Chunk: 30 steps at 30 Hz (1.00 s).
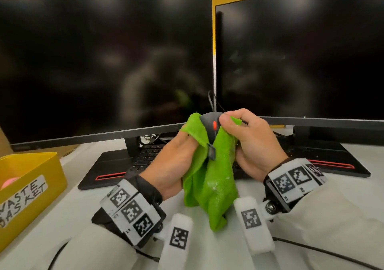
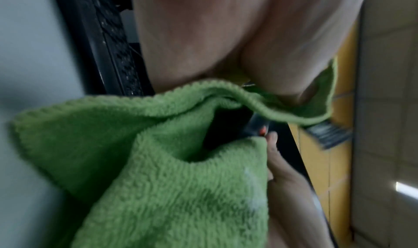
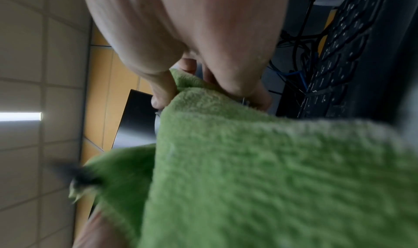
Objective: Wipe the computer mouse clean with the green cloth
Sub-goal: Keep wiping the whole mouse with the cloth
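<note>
A black computer mouse [image 1: 210, 122] with a red scroll wheel is held up off the desk, half wrapped in the green cloth [image 1: 209, 186]. My left hand [image 1: 176, 157] curls round the mouse from the left through the cloth. My right hand [image 1: 247, 141] pinches a fold of cloth against the mouse's right side, thumb beside the wheel. The left wrist view shows the cloth [image 2: 158, 162], a strip of the mouse [image 2: 255, 126] and the other hand's thumb [image 2: 274, 151]. Cloth [image 3: 248, 171] fills the right wrist view under my right hand [image 3: 192, 37]. The mouse's underside is hidden.
A yellow waste basket [image 1: 52, 172] stands at the left desk edge. Two dark monitors [image 1: 104, 62] [image 1: 301, 51] rise close behind the hands. Their stand bases hold a black keyboard [image 1: 145, 155] between them. The mouse cable [image 1: 212, 101] runs up behind, and a thin cable [image 1: 311, 251] crosses the desk.
</note>
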Available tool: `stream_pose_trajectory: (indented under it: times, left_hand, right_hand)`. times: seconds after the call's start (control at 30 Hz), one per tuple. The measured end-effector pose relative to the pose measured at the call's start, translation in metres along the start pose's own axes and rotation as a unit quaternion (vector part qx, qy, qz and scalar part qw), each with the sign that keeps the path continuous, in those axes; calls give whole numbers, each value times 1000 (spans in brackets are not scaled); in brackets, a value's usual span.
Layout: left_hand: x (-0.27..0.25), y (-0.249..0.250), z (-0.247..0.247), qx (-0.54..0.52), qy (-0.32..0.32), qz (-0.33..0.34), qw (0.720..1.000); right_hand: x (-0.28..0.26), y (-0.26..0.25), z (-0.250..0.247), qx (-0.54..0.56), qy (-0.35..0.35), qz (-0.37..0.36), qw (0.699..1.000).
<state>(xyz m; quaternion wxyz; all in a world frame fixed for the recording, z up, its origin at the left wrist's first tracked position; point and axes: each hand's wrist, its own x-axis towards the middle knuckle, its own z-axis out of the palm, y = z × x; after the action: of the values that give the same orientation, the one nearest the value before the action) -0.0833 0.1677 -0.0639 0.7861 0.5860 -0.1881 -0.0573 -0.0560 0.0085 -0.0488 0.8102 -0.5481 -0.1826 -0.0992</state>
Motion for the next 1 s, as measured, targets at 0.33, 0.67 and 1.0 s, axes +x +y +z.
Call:
stream_pose_trajectory:
  times: [0.33,0.67,1.0]
  left_hand:
    - [1,6,-17,-16,106,30,994]
    - [1,11,-22,-6,130,26,991]
    - [0,12,-25,38,133,35,990]
  right_hand:
    - [3,-5,-9,10,23,48,999]
    - [11,-14,-29,46,78,86,992]
    - [4,-18,-19,97,-38,103,989]
